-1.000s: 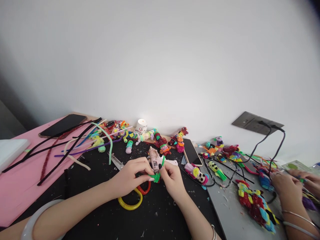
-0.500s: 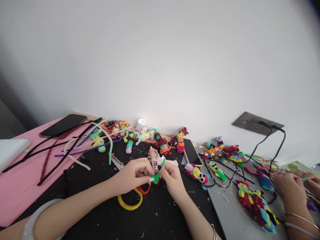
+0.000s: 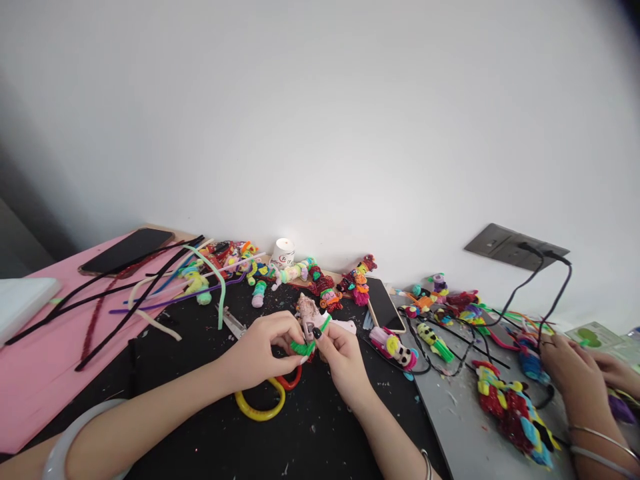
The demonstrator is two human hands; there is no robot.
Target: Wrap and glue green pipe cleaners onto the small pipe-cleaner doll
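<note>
A short piece of green pipe cleaner [image 3: 301, 349] is bent between my two hands over the black mat. My left hand [image 3: 273, 343] pinches its coiled end with thumb and fingers. Its straight end, rising to the upper right, is held by my right hand [image 3: 341, 353] between thumb and index finger. Just behind my fingers lies a pale hot glue gun [image 3: 345, 324], its nozzle end stained brown and partly hidden. Scissors with a yellow and red handle [image 3: 257, 418] rest beneath my left hand, which covers their middle.
Loose pipe cleaners [image 3: 146, 305] and a phone [image 3: 125, 250] lie on pink board at left. Along the wall are several pipe-cleaner figures [image 3: 325, 297], a paper cup [image 3: 284, 251] and another phone [image 3: 385, 305]. At right, a co-worker's hands [image 3: 575, 373] work near cables and more figures [image 3: 515, 413].
The green piece has turned between my fingers, and its coiled end has shifted slightly left and up. The co-worker's hands at right have moved a little.
</note>
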